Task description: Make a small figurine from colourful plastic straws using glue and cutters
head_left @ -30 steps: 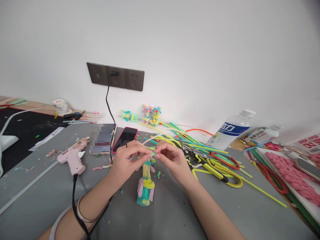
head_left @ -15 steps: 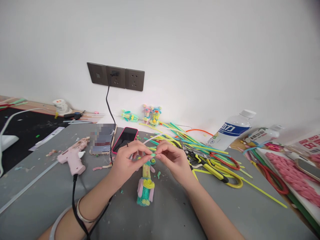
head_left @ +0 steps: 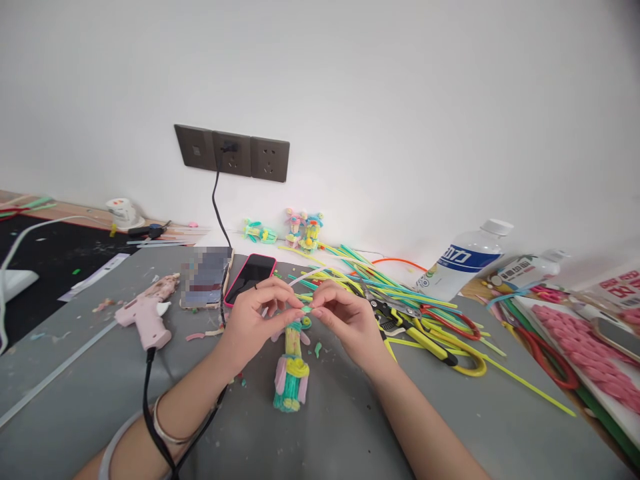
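My left hand (head_left: pixel 255 320) and my right hand (head_left: pixel 345 319) meet fingertip to fingertip over a grey table (head_left: pixel 320 427). Both pinch a tiny green piece (head_left: pixel 307 309) between thumb and forefinger. Just below the fingers lies a small craft figure (head_left: pixel 291 363) of yellow, pink and teal coiled strips, lengthwise toward me. A white strip (head_left: pixel 305 275) arcs up behind my fingers.
A pink glue gun (head_left: pixel 146 311) lies at the left, its black cord running under my left wrist. Two phones (head_left: pixel 227 277) lie behind my hands. Coloured strips (head_left: pixel 395 283), yellow-handled pliers (head_left: pixel 425 337), a water bottle (head_left: pixel 463 259) and a tray of pink pieces (head_left: pixel 580 343) crowd the right.
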A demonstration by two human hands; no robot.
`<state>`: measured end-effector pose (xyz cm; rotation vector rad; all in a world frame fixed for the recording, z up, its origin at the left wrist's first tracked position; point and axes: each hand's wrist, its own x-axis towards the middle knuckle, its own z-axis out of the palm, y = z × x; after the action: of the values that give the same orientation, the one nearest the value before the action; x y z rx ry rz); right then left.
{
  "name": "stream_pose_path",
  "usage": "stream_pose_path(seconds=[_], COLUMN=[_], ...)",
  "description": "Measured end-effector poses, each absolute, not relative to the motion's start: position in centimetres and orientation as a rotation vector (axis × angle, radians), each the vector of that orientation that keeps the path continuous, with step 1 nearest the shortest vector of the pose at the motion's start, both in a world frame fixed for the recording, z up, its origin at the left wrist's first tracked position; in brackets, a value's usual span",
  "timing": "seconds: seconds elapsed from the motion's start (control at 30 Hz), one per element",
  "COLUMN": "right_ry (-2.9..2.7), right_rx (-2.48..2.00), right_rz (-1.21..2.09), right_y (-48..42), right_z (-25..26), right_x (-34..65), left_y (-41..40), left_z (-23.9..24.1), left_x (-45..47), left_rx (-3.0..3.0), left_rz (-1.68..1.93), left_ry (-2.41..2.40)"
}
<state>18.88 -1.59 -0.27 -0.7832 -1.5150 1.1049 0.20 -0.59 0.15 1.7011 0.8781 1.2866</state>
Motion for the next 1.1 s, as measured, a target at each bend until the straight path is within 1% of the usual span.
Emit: stream_pose_path(seconds=[0.4, 0.57, 0.7, 1.1], right_ry=[-1.527, -1.551, -1.455, -1.509], right_rx=[-0.81, -0.868, -0.927, -0.823], right_rz=[1.151, 1.242, 1.217, 1.328], right_y=[-1.63, -1.39, -1.06, -1.36], right_z=[-0.46, -0.34, -0.33, -0.02], right_x=[18.43, 18.54, 19.08, 18.94], left_y=[-0.54, -0.47, -0.28, -0.17], left_z=[-0.06, 0.32, 0.23, -0.27], left_x=[0.25, 0.25, 0.17, 0.3], left_rx=[1.599, 1.375, 1.239, 1.263], left_rz=[1.254, 1.124, 1.034, 0.935], left_ry=[0.767, 0.758, 0.769, 0.798])
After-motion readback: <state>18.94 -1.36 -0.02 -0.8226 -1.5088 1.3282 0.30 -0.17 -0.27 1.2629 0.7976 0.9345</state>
